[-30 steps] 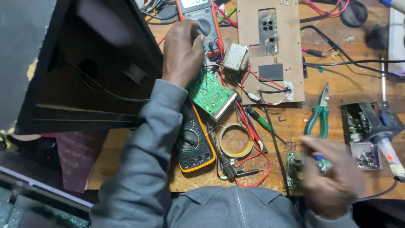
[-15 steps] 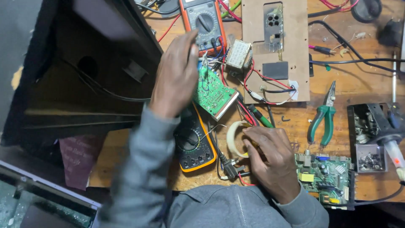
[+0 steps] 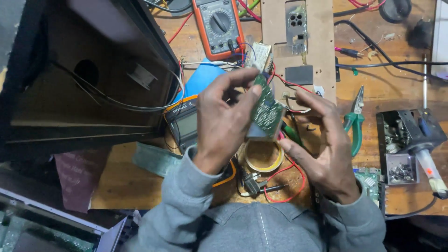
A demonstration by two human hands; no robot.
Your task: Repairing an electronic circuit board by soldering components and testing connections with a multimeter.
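Observation:
My left hand (image 3: 224, 121) holds a small green circuit board (image 3: 266, 109) up on edge above the wooden bench, fingers pinching its top and side. Thin wires run from the board toward a plywood panel (image 3: 298, 46). My right hand (image 3: 322, 140) is beside the board with fingers spread, touching its right and lower edges. Under my hands lie a roll of yellowish tape (image 3: 263, 156) and red leads (image 3: 284, 186). A yellow-edged multimeter (image 3: 186, 123) lies partly under my left wrist.
A black speaker box (image 3: 88, 79) lies open at the left. An orange multimeter (image 3: 217, 28) sits at the top. Green-handled pliers (image 3: 354, 121), a soldering iron (image 3: 427, 163) on its stand, a tray of screws (image 3: 399, 168) and another green board (image 3: 371, 179) are at the right.
My left hand lifted the green board off the bench and tilted it up. My right hand left the tape roll and came up beside the board.

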